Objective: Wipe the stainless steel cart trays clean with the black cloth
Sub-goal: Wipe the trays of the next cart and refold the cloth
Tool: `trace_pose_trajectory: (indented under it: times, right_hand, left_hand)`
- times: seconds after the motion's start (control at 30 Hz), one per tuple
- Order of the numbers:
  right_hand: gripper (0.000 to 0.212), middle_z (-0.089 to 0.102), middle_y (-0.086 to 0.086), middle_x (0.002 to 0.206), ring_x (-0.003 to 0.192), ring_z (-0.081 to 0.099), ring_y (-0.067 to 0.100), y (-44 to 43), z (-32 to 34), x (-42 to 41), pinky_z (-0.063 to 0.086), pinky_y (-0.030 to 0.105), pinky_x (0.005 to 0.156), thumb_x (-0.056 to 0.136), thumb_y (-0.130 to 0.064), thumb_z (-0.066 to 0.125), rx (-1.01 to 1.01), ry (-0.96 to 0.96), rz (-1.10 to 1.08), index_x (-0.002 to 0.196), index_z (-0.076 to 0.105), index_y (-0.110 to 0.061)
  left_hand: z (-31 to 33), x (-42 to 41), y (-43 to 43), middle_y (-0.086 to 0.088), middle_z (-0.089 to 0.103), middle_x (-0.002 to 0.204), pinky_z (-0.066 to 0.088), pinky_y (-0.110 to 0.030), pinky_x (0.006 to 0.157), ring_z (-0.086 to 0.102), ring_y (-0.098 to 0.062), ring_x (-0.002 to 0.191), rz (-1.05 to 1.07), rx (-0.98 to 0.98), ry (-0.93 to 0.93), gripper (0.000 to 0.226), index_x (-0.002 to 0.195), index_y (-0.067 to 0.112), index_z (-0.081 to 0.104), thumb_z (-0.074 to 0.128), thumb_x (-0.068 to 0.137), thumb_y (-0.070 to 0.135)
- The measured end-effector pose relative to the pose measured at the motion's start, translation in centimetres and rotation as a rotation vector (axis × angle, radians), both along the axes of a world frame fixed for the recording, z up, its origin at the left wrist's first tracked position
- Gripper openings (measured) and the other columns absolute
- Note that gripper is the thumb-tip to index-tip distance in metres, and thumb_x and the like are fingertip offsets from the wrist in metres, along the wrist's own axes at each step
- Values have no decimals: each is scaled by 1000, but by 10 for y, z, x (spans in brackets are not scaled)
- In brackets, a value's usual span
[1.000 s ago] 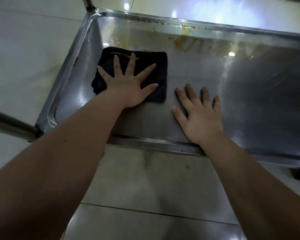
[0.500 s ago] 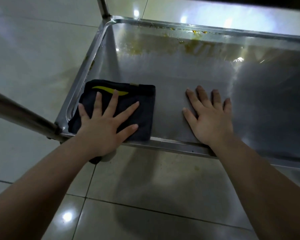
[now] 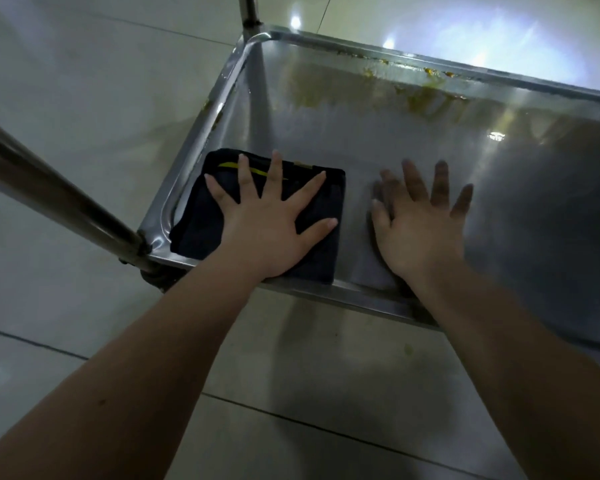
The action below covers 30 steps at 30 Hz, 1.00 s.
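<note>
A stainless steel cart tray fills the upper right of the view. The black cloth, folded square with a yellow stripe, lies in the tray's near left corner. My left hand presses flat on the cloth with fingers spread wide. My right hand rests flat on the bare tray bottom just right of the cloth, fingers straight. Yellow-brown smears run along the tray's far wall and rim.
Shiny steel cart posts stand at the near left corner and the far left corner. A pale glossy tiled floor surrounds the cart. The tray's near rim crosses under my wrists.
My left hand dragged the cloth from the tray's far left toward the near left corner. The right hand stayed flat on the tray, shifting slightly. The view tilted.
</note>
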State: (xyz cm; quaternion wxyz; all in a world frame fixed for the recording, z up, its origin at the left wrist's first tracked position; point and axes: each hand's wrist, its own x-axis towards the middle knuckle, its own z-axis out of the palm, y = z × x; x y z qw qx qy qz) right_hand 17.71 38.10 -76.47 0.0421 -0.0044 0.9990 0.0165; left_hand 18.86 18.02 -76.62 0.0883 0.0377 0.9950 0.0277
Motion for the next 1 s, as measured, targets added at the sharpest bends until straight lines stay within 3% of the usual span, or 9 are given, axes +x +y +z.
trace_pose_trajectory:
  times: [0.13,0.63,0.77,1.0]
  right_hand:
    - [58,-4,-6,165,150,-7,35,-7,-12,-14,-4,62,116,100,-57,13,-89,-71,-53,155,2,-39]
    - [59,-7,-8,165,150,-8,34,-7,-12,-17,-4,60,117,100,-58,12,-83,-98,-54,155,-4,-40]
    - [59,-14,-9,164,150,-13,33,-5,-13,-16,-6,64,115,99,-58,7,-46,-123,-43,153,-11,-41]
    - [60,-10,-9,164,150,-10,33,-4,-13,-11,-5,62,116,99,-60,8,-46,-107,-39,154,-8,-41]
  left_hand:
    - [-2,-6,1,-5,-19,163,-8,-79,103,-20,-47,144,-1,11,10,74,143,62,-15,2,76,88]
    - [3,-116,5,-3,-8,165,-9,-79,104,-16,-45,146,-14,13,24,73,147,61,-1,10,80,88]
    - [6,-96,4,-1,-15,164,-10,-78,104,-20,-44,146,-48,8,-33,71,146,61,-9,9,82,86]
    - [4,3,-43,6,-26,161,-12,-75,106,-25,-40,145,-101,10,-85,68,137,67,-21,4,77,86]
